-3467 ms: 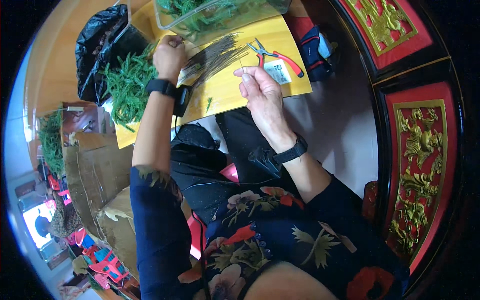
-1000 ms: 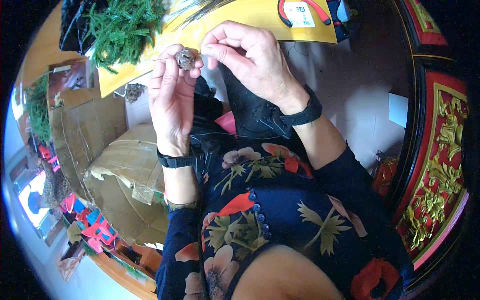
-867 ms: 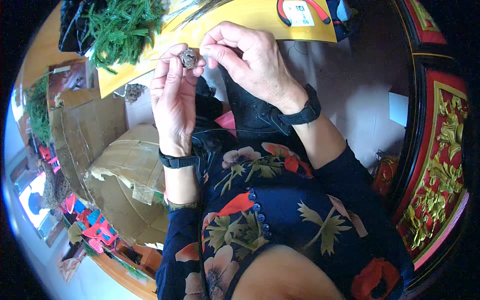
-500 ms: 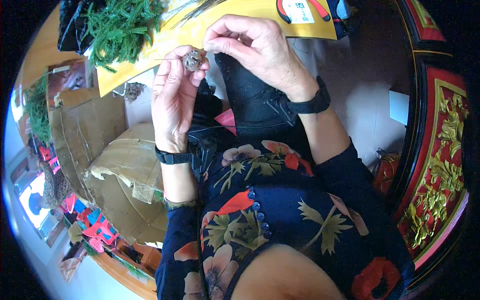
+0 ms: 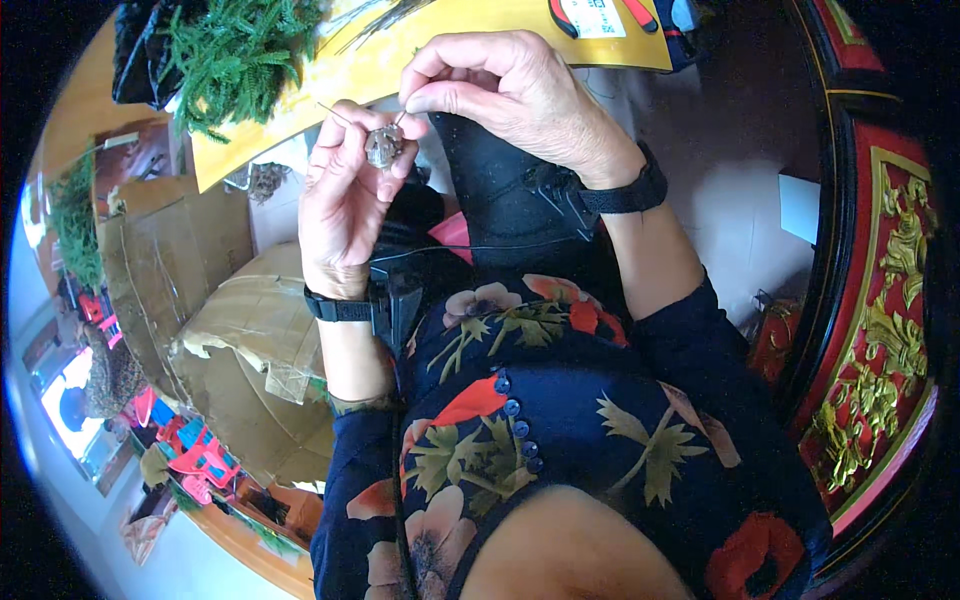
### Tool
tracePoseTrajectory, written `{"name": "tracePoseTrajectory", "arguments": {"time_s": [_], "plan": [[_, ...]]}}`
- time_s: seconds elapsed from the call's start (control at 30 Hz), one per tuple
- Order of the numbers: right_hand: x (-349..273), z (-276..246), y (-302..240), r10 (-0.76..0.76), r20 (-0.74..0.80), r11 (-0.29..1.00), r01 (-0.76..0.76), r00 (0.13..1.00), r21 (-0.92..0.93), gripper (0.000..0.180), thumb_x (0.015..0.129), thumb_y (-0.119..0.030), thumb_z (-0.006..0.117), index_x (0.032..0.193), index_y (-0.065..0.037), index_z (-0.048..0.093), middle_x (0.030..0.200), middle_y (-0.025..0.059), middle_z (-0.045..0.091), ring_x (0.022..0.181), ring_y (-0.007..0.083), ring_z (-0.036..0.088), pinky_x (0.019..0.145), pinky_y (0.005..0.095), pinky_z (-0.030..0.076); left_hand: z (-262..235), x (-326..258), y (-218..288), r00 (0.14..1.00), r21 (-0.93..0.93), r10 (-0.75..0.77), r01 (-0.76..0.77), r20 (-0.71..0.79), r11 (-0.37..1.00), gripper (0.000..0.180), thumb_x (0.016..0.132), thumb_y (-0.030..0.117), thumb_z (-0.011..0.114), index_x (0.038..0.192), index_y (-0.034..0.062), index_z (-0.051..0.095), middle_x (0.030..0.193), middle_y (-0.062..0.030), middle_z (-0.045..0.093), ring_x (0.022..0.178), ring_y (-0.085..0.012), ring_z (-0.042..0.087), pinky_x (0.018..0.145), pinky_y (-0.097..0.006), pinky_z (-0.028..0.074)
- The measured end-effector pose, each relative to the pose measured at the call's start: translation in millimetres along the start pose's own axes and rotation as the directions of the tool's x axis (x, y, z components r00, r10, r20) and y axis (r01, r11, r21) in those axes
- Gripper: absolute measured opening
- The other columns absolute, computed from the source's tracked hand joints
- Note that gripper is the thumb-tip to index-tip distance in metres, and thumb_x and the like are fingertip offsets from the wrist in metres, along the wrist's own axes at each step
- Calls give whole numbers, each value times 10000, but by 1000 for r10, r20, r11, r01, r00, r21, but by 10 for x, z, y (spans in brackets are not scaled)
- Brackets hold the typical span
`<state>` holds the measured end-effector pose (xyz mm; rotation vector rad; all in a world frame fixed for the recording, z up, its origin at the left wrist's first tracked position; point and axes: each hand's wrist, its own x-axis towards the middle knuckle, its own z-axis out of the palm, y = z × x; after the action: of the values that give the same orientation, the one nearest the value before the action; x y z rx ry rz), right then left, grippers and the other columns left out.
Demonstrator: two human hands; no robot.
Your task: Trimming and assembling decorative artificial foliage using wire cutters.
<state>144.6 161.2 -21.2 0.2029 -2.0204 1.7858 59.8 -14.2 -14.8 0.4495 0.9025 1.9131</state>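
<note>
Between the thumb and fingers of my left hand (image 5: 340, 200) sits a small grey-brown pine cone (image 5: 382, 147). A thin wire (image 5: 335, 115) sticks out from the cone on the left, past my left thumb. My right hand (image 5: 525, 105) is closed in a pinch just above and right of the cone. A short piece of the same thin wire seems to run from the cone into that pinch. Both hands are held up over my lap, at the near edge of the yellow tabletop (image 5: 225, 165).
Green artificial fir sprigs (image 5: 240, 65) lie at the table's left, with dark thin wires (image 5: 395, 22) beside them. A red-handled tool (image 5: 640, 14) lies at the far right. A torn cardboard box (image 5: 180, 245) stands left; a red and gold carved panel (image 5: 890, 320) stands right.
The wire end at the left has swung from level to slanting upward, and the pine cone has turned and dropped slightly. My right hand has shifted a little; both hands keep their hold.
</note>
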Motion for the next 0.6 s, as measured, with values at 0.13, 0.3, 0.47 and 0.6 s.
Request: {"name": "tracePoseTrajectory", "arguments": {"time_s": [0.13, 0.3, 0.47, 0.6], "plan": [[1, 28, 96, 35, 21, 999, -36, 999, 30, 90, 847, -83, 596, 908, -21, 616, 768, -1, 613, 712, 58, 583, 649, 181, 477, 24, -24, 4, 999, 19, -22, 23, -28, 1000, 241, 913, 183, 505, 1100, 31, 491, 950, -200, 605, 622, -114, 457, 539, -176, 370], [-4, 30, 51, 56, 31, 994, -53, 998, -100, 123, 846, -88, 599, 946, -19, 613, 794, 13, 616, 739, 68, 591, 672, 186, 478, 8, -25, 23, 996, 72, -39, 44, -77, 996, 282, 892, 154, 542, 1133, 25, 471, 936, -199, 606, 593, -91, 438, 527, -160, 353], [-29, 78, 14, 250, -14, 965, -248, 968, 86, 153, 852, -99, 594, 969, -1, 605, 827, 29, 617, 769, 82, 592, 722, 197, 471, 58, -8, 40, 988, 85, -24, 37, -154, 996, 287, 869, 111, 571, 1125, 22, 475, 935, -189, 607, 624, -100, 491, 553, -163, 388], [-21, 132, 23, 316, 37, 910, -314, 948, 270, 161, 860, -100, 584, 972, 15, 603, 848, 37, 618, 780, 87, 589, 747, 204, 464, 188, -1, 15, 921, 74, -8, 40, -390, 996, 313, 842, 52, 592, 1127, 21, 466, 935, -169, 610, 678, -115, 543, 597, -172, 424]]}}
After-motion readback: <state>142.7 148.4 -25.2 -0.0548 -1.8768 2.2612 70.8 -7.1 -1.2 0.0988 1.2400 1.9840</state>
